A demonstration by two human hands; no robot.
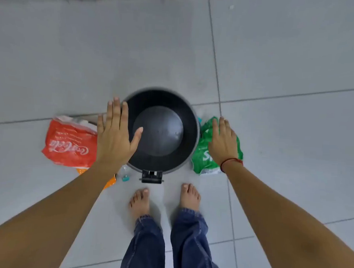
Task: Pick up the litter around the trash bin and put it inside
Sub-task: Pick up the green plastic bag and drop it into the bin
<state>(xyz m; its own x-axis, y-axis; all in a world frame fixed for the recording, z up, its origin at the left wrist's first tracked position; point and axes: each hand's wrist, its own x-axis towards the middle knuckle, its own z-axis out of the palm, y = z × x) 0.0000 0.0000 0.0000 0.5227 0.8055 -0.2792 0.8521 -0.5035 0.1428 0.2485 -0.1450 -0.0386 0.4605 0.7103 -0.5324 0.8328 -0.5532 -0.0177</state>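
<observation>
On the grey tiled floor (pixel 73 55) stands a round dark trash bin (pixel 190 122), seen from straight above, its inside bare down to the bottom and a black pedal (pixel 151 177) jutting from its near edge. Litter lies around it. To the left, just beside the rim, is a crumpled red wrapper (pixel 69 144) with white lettering. To the right, touching the bin's side, is a crumpled green wrapper (pixel 201 156). Near the pedal lies a clear plastic bottle (pixel 125 172) with a teal cap, and next to it a scrap of orange packaging (pixel 110 182) — mostly hidden under the left forearm.

Both hands are held out flat, palms down, holding nothing. The left hand (pixel 115 134) is spread wide, fingers apart, over the bin's left rim and the edge of the red wrapper, the thumb reaching over the opening. The right hand (pixel 223 142) (a red thread sits at its wrist) hovers over the green wrapper, fingers loosely extended; whether it touches the wrapper cannot be told.

Two bare feet (pixel 139 202) stand just behind the pedal — blue jeans above them.
</observation>
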